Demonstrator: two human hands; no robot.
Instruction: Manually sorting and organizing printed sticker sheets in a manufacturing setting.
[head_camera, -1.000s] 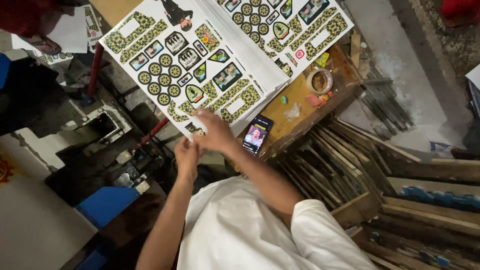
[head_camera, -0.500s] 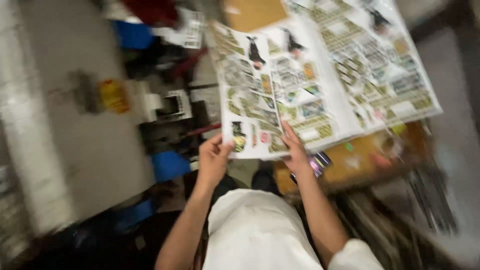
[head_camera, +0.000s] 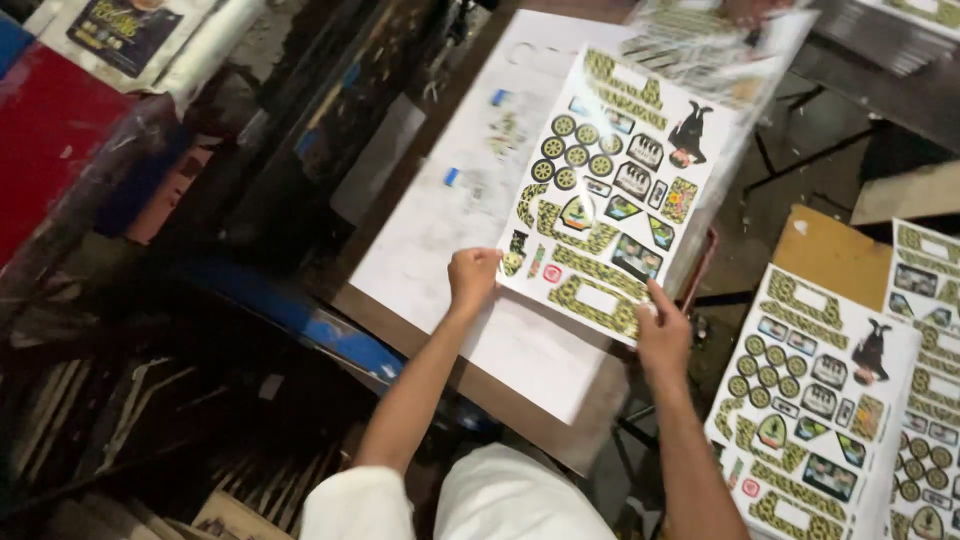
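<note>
Low in the frame, two bare forearms reach up from a white shirt (head_camera: 520, 500). The left hand (head_camera: 472, 278) is curled shut, pinching the lower left corner of a printed sheet (head_camera: 615, 190). The right hand (head_camera: 662, 335) grips the sheet's lower right edge, fingers closed on it and the index finger laid along the border. Between them the sheet sits tilted in the upper middle of the frame, over a white board (head_camera: 450, 200) on a brown table (head_camera: 560, 440). Whether it already lies flat or is a little lifted, I cannot tell; its far end blurs into a glossy wrapped bundle (head_camera: 720, 30) at the top.

At the lower right, a stack (head_camera: 810, 400) of matching sheets lies on another surface, well apart from the held one. So one sheet appears to be off the stack and brought over the board, while many remain stacked; it seems not yet released.

Farther left, a blue rail (head_camera: 300, 310) runs under the table's edge, dark machinery beyond it, and a red panel (head_camera: 50, 130) fills the upper left corner.
</note>
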